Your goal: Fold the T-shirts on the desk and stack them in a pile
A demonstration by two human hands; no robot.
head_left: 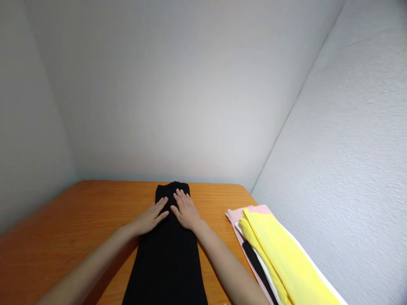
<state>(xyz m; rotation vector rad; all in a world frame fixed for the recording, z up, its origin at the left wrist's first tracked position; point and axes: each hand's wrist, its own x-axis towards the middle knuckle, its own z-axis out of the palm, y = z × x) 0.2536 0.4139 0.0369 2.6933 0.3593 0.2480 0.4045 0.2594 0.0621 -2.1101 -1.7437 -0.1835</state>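
Note:
A long black garment (167, 258) lies folded in a narrow strip down the middle of the wooden table (79, 220), its far end near the wall. My left hand (150, 217) rests flat on its left side, fingers stretched out. Beside it my right hand (184, 210) lies flat on the cloth's upper part, fingers spread and pointing away from me. Both palms press on the fabric, and neither hand grips anything.
A stack of folded clothes sits at the table's right edge against the wall: a yellow garment (280, 258) on top, with white, black and pink (237, 214) layers under it. Grey walls close in behind, left and right.

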